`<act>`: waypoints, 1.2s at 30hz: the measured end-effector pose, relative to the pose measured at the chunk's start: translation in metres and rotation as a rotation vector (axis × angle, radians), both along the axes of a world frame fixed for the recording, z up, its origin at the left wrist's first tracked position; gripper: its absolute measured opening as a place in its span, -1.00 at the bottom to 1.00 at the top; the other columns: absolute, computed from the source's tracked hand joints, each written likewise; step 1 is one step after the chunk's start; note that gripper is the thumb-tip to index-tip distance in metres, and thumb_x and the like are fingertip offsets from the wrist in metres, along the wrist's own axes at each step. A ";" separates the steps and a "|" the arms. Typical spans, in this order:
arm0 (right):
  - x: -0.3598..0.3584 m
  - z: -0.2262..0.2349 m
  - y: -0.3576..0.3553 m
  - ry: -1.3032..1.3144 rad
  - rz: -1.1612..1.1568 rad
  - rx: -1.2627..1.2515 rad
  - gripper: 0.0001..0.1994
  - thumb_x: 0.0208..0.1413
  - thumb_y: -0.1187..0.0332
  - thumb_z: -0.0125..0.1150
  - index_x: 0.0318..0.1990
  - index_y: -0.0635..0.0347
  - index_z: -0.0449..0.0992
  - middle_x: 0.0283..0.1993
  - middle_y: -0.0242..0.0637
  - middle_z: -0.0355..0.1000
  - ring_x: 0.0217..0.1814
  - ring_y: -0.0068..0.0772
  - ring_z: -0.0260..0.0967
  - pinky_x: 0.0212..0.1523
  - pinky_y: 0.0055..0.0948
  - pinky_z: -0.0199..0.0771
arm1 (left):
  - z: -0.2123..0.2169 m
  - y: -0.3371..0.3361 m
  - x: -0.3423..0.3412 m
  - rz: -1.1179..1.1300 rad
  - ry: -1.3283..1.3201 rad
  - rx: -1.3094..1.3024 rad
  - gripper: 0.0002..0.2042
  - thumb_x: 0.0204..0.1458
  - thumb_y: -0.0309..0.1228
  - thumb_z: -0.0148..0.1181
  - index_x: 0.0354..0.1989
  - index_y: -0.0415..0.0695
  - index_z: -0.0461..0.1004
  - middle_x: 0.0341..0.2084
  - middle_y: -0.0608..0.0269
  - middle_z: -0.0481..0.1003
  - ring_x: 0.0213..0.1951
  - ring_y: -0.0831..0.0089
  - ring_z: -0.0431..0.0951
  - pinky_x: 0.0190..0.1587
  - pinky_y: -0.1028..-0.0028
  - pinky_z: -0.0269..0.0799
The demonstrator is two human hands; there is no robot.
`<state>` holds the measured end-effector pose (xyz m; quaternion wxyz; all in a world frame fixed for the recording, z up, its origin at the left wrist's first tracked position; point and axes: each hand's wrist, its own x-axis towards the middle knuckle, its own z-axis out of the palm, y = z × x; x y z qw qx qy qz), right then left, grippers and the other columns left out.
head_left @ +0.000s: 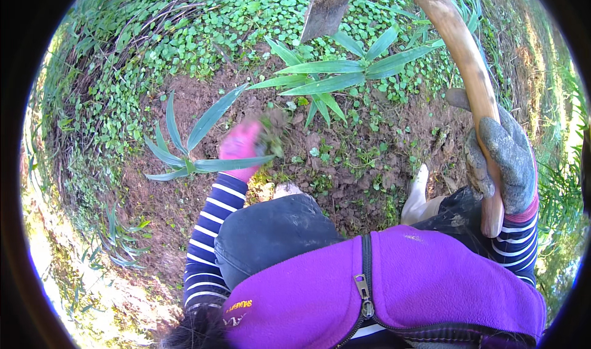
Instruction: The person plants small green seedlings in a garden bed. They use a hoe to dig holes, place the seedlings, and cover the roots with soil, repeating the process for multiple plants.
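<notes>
Bare brown soil patch [345, 164] across the middle, ringed from 9 through 12 to 2 o'clock by a dense carpet of low round-leaved ground cover [203, 23]; judged from this, roughly the central bed already cleared, the green fringe and scattered small weeds [320, 183] near centre yet to pull. Purple fleece vest [394, 287] with zipper filling 6 o'clock, dark trouser knee [271, 232] just above it, white boot toe [418, 192] at 4 o'clock on the soil. Long curved wooden hoe handle [468, 66] running from 1 o'clock down to 4 o'clock, its dark metal blade [326, 4] at 12 o'clock, raised or resting over the ground cover, cannot tell which. Large strap-leaved plant [338, 75] at 12 o'clock, left standing, leaves spread; a second like plant [191, 158] at 9 o'clock, also standing, one leaf crossing the pink glove. Right hand [502, 158] in a grey work glove at 3 o'clock, fingers clenched round the hoe handle near its lower end, striped sleeve below. Left hand [241, 144] in a pink glove just left of centre, blurred, fingers closed on a clump of pulled weeds [274, 133] with roots and soil, held just above the ground between the two big plants. Smallest: stray seedlings dotting the soil towards 3 o'clock, not yet removed.
</notes>
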<state>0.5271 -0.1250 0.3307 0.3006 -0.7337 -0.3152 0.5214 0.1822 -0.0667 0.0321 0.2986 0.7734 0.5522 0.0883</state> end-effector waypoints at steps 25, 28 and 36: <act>0.008 0.000 -0.002 -0.010 -0.022 -0.016 -0.41 0.24 0.07 0.10 0.18 0.49 0.33 -0.68 -0.47 0.24 -0.77 -0.70 0.07 -0.71 -0.66 0.05 | 0.024 -0.066 -0.018 -0.467 0.083 0.119 -0.58 0.03 -0.27 0.23 0.09 0.04 0.35 0.02 0.11 0.42 -0.19 0.08 0.61 -0.23 0.15 0.59; 0.007 0.001 -0.001 0.015 -0.015 -0.007 -0.41 0.25 0.07 0.09 0.20 0.49 0.32 -0.68 -0.47 0.24 -0.77 -0.71 0.07 -0.71 -0.65 0.06 | 0.017 -0.036 0.005 -0.364 0.062 0.193 -0.56 0.00 -0.23 0.28 0.06 0.00 0.33 0.06 0.09 0.39 -0.18 0.09 0.60 -0.25 0.17 0.59; 0.006 0.005 -0.002 -0.002 -0.041 0.007 -0.45 0.29 0.14 0.04 0.21 0.48 0.31 -0.63 -0.45 0.25 -0.75 -0.70 0.10 -0.72 -0.65 0.10 | -0.007 0.060 0.086 -0.405 0.214 -0.167 -0.15 -0.07 -0.22 0.33 0.36 -0.21 -0.01 0.17 -0.24 0.32 0.04 -0.01 0.51 0.08 0.17 0.47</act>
